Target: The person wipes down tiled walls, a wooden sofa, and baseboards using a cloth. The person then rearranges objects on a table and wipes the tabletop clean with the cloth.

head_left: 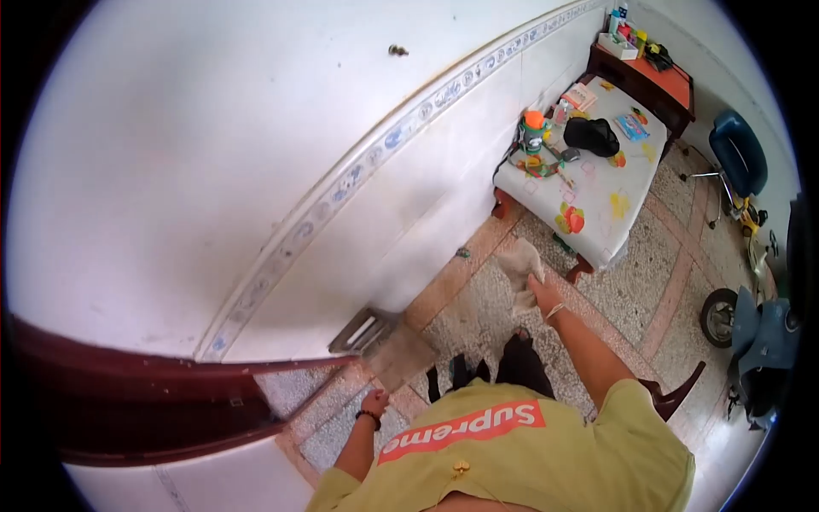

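Observation:
My right hand [540, 293] is closed on a pale, crumpled cloth [519, 266], which hangs out over the speckled floor; a light band circles that wrist. At the lower left, my left hand [375, 401] has its fingers curled in, with a dark bead bracelet on the wrist. Whether anything is inside those fingers is too small to tell. Near it, a flat brownish panel [401, 357] and a grey slotted object [360, 331] are at the foot of the wall.
A cloth-covered table [601, 205] bears a black cap [591, 136] and small items. Behind it is an orange-topped cabinet [665, 81]. At right are a blue chair [739, 154] and a scooter [763, 350]. A dark red door frame [162, 410] is at left.

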{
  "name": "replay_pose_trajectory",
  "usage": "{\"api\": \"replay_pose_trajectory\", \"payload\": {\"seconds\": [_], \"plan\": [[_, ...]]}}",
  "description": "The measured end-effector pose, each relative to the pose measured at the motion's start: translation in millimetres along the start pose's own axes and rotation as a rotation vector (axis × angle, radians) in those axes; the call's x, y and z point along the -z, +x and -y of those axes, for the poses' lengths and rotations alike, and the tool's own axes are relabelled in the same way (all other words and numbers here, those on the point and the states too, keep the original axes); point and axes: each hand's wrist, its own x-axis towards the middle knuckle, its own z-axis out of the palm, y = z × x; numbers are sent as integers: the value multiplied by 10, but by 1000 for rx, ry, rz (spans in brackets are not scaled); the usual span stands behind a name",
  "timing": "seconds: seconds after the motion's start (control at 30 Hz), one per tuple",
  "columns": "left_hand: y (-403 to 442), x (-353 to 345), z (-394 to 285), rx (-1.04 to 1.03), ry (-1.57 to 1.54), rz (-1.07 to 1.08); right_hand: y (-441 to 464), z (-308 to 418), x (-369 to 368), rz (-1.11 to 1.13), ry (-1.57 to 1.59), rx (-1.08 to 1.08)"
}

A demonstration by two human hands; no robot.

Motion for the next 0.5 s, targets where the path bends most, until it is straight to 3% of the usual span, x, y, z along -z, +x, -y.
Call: {"api": "replay_pose_trajectory", "payload": {"seconds": [0.2,0.27,0.37,0.5], "plan": [[180,-163,-306,109,135,143,540,429,-137,11,133,-37],[151,-273,-518,98,173,182,929,558,-138,7,116,44],[75,-459,-1002,70,236,208,1253,1230,-220,18,177,466],[29,-641,-1633,51,318,199,1710,2073,-276,180,287,541]]}}
